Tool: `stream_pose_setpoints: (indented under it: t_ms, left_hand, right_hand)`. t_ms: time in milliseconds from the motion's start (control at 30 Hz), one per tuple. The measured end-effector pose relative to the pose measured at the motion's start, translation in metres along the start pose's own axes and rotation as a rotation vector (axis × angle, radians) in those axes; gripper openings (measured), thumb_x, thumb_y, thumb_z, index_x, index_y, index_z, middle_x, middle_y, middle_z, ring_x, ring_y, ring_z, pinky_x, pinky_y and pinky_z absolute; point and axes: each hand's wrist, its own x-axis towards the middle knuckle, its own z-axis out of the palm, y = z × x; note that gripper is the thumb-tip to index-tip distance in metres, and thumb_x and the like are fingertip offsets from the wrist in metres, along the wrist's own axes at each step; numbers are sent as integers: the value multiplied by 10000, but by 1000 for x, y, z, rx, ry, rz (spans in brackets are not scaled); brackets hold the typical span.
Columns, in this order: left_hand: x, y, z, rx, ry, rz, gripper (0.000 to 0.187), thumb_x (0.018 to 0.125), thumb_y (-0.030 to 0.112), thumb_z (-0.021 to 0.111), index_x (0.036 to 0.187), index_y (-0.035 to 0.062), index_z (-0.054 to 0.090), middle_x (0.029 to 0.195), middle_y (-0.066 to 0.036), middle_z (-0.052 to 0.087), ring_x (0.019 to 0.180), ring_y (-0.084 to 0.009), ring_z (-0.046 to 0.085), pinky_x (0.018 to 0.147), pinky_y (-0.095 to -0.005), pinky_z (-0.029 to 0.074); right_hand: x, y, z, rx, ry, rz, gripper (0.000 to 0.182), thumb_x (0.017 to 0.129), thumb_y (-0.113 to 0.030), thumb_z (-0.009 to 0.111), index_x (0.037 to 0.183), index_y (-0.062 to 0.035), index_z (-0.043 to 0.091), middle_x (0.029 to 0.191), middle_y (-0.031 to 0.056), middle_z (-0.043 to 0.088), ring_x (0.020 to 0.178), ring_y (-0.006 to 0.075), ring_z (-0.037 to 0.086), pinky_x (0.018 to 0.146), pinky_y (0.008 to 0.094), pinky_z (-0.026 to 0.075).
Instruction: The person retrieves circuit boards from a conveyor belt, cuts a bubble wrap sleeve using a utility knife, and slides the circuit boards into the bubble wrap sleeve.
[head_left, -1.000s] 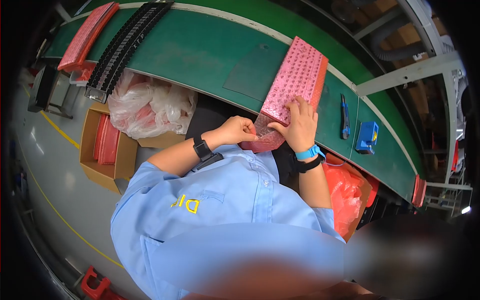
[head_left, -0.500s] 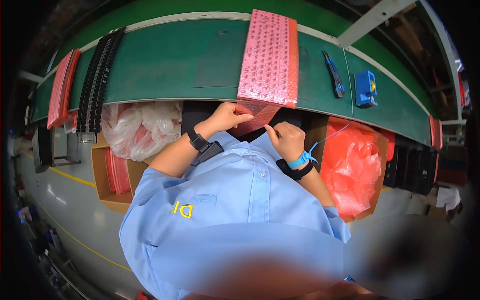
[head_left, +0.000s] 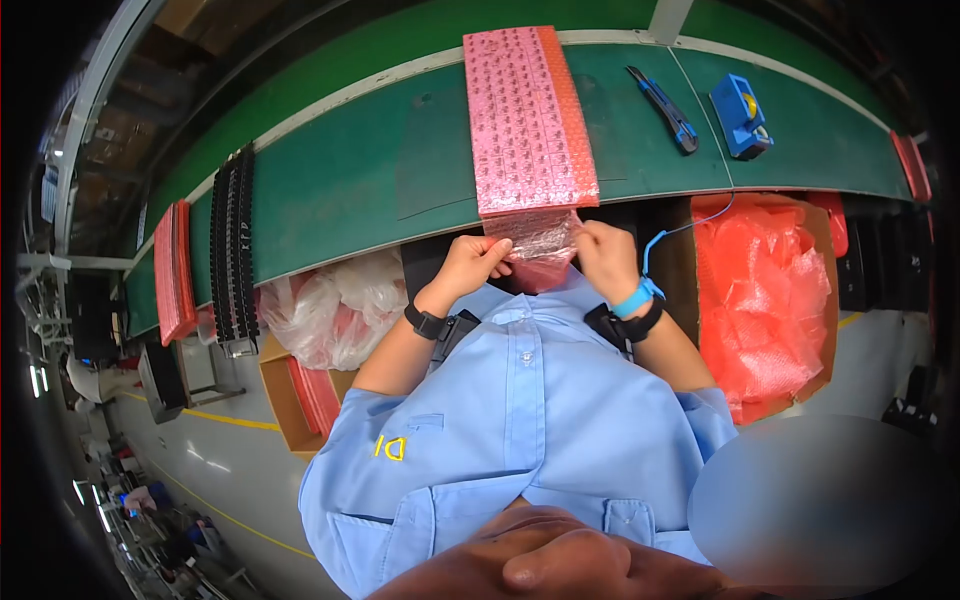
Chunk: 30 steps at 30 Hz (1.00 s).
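Note:
A long pink bubble-wrap package (head_left: 525,120) with rows of small dark marks lies across the green bench. Its thin, see-through pink end flap (head_left: 535,240) hangs over the front edge. My left hand (head_left: 472,265) pinches the left side of that flap, with thumb and fingers together. On the other side, my right hand (head_left: 607,258), with a blue band at its wrist, grips the flap's right edge close to the bench edge. The flap is stretched between both hands.
A box cutter (head_left: 665,112) and a blue tape dispenser (head_left: 741,118) lie on the right. Black strips (head_left: 232,250) and a pink stack (head_left: 174,270) stand left. Below the bench are clear plastic bags (head_left: 340,308) and a box of pink bubble wrap (head_left: 762,300). A blue cord runs from the right wrist.
My right hand has moved up to the flap and taken hold of its right edge. The flap is now spread wider between my hands. The view has shifted and turned.

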Motion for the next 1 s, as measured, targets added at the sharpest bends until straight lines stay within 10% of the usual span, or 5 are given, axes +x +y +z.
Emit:
stream_pose_setpoints:
  t_ms: [100,267,667,867,1000]
  left_hand:
    - [-3,0,3,126,-7,73,227,949,238,677,948,21,746,764,-38,706,642,-72,625,584,-223,505]
    - [1,11,-2,-28,-3,147,232,941,246,687,1008,32,746,776,-7,694,623,-68,609,565,-219,488]
    - [42,-51,-14,287,-15,-55,297,937,267,678,1112,29,695,847,-44,699,660,-133,648,606,-272,522]
    - [103,-80,-22,165,106,-46,251,980,267,602,1008,32,685,854,-64,696,723,-146,644,632,-289,513]
    - [145,-135,-43,301,236,279,225,979,246,586,961,40,676,828,-85,682,726,-159,645,640,-309,517]
  right_hand:
    - [-11,24,-13,841,-259,661,247,876,-223,651,747,-13,668,659,105,656,607,189,644,563,340,488]
    - [-11,18,-3,499,-105,420,168,854,-168,674,826,-3,664,678,84,648,597,146,602,583,310,482]
    - [18,83,72,-124,-408,382,232,831,-189,632,998,-42,698,997,192,708,933,414,657,790,468,537]
    - [56,203,192,-313,381,-519,402,963,-371,483,1159,-75,672,1126,125,698,967,337,670,892,464,507]
    - [73,196,189,-276,204,-810,364,963,-355,486,1120,-81,665,1090,120,689,942,329,663,870,464,504]
